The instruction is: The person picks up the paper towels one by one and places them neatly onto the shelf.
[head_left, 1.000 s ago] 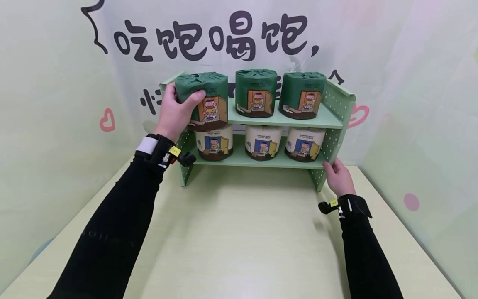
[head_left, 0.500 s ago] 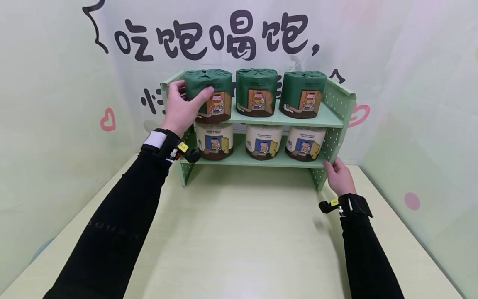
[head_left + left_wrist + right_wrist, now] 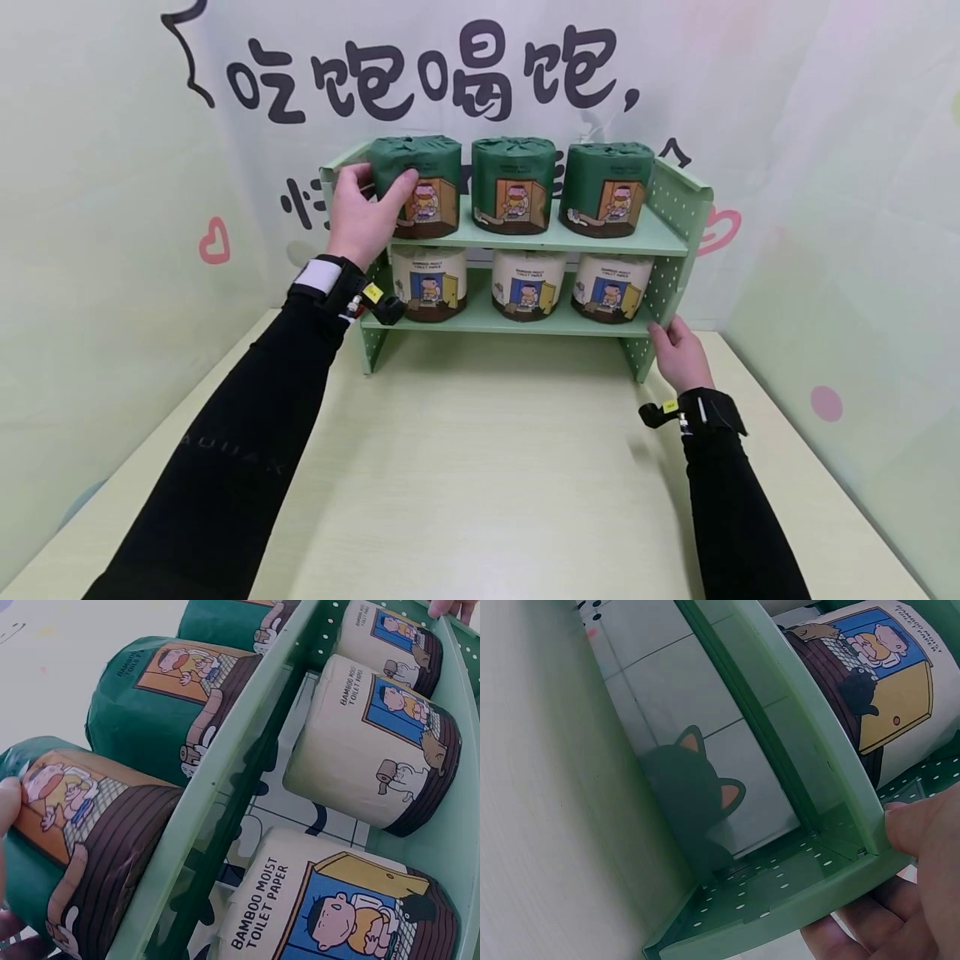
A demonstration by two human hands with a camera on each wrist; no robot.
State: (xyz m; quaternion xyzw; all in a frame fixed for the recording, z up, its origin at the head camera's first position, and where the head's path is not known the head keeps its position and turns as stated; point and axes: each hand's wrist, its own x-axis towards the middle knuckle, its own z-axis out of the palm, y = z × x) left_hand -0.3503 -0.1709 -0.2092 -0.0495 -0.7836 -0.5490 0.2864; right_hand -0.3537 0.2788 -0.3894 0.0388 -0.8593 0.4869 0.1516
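Note:
My left hand (image 3: 362,212) grips the leftmost green-wrapped toilet paper roll (image 3: 435,193) from its left side, thumb across the front. That roll stands at the left end of the upper shelf, and in the left wrist view its base is right at the shelf's front lip (image 3: 169,859). Two more green rolls, a middle one (image 3: 514,179) and a right one (image 3: 609,187), stand beside it. My right hand (image 3: 681,357) pinches the front edge of the rack's right side panel (image 3: 780,919), level with the lower shelf, thumb inside and fingers outside.
The light green two-tier rack (image 3: 555,328) stands at the back of the pale table (image 3: 510,467). Three cream toilet paper rolls sit on its lower shelf: left (image 3: 430,287), middle (image 3: 529,283) and right (image 3: 612,287). A printed curtain (image 3: 135,167) hangs behind the table.
My left hand has shifted the left green roll to the right and back, down onto the upper shelf in line with the others. The right hand has kept its place on the rack.

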